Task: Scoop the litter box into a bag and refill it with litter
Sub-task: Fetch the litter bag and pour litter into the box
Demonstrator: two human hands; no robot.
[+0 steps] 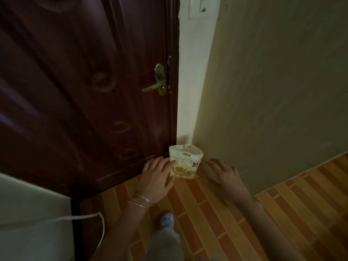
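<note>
A white and yellow litter bag [185, 162] with cartoon prints stands upright on the floor in the corner between the door and the wall, its top torn open. My left hand [157, 176], with bracelets on the wrist, touches the bag's left side with spread fingers. My right hand [224, 171] hovers just right of the bag, fingers apart, a small gap between them and the bag. No litter box or scoop is in view.
A dark red door [84, 91] with a brass handle [157, 85] fills the left. A pale wall [273, 91] stands on the right. A white object with a cord [33, 219] sits at lower left. My slippered foot [167, 220] is on the wood-pattern floor [282, 213].
</note>
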